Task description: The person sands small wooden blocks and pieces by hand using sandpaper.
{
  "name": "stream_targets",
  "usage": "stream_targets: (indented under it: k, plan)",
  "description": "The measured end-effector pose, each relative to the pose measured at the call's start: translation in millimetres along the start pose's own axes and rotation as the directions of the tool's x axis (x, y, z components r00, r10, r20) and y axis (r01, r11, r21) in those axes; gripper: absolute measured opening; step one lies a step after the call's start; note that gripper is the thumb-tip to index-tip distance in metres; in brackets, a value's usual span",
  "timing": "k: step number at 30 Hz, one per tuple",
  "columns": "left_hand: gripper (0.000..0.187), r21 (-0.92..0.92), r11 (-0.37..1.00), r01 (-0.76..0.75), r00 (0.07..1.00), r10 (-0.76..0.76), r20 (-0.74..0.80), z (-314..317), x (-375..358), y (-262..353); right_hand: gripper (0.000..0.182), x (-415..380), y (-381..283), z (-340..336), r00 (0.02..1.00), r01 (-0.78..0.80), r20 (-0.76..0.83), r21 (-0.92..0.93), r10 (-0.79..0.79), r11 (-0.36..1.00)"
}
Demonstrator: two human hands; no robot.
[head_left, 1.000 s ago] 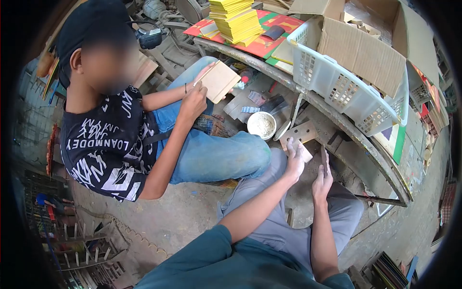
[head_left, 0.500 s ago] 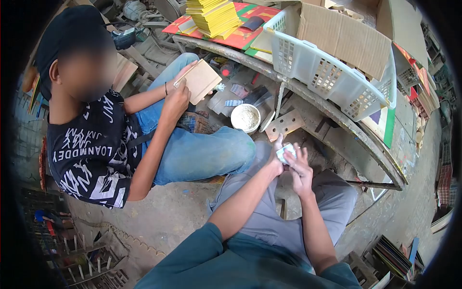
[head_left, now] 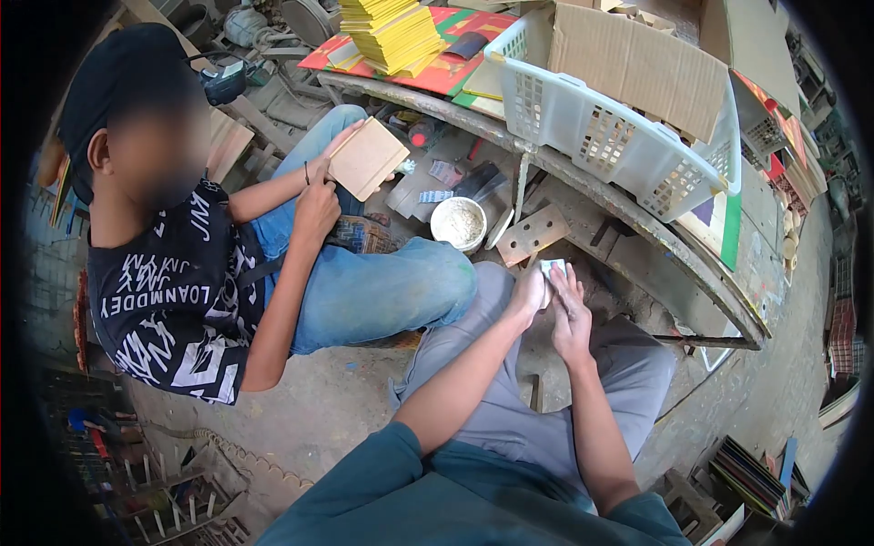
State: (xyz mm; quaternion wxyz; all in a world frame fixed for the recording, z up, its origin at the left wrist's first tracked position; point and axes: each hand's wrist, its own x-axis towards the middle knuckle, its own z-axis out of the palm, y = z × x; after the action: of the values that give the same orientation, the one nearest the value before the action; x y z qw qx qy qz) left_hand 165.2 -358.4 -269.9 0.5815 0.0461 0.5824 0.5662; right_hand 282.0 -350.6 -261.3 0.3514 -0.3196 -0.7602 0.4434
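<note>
A small pale blue-white piece (head_left: 553,266) shows between my two hands, above my knees; its far side is hidden by fingers. My left hand (head_left: 531,289) is closed round it. My right hand (head_left: 571,314) lies against it from the right, with its fingers stretched out. Just beyond my hands is a wooden block with dark holes (head_left: 533,235). A white tub of pale powder or paste (head_left: 458,225) stands to the left of that block.
At the left a seated co-worker (head_left: 182,291) holds a flat wooden board (head_left: 369,159). A bench edge (head_left: 637,209) curves across the right, bearing a white basket (head_left: 601,123) with cardboard and a stack of yellow pieces (head_left: 390,36). Boards (head_left: 746,478) lie at lower right.
My hands have shifted and my right fingers are straighter, covering more of the piece. The co-worker's board has tilted and their lower hand has moved a little left. The whole view has shifted slightly.
</note>
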Motion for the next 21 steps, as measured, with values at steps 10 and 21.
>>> stream_targets:
  k: [10,21]
  plan:
    - [0.034,0.511,0.781,-0.361,0.921,0.385,0.062,-9,36,-34,0.041,5,-2,-12,0.999,-0.011,0.051,-0.021,0.012,1.000]
    - [0.037,0.489,0.798,-0.354,0.914,0.405,0.001,-9,23,-28,0.044,5,-8,-18,0.996,0.076,-0.037,-0.102,-0.080,0.992]
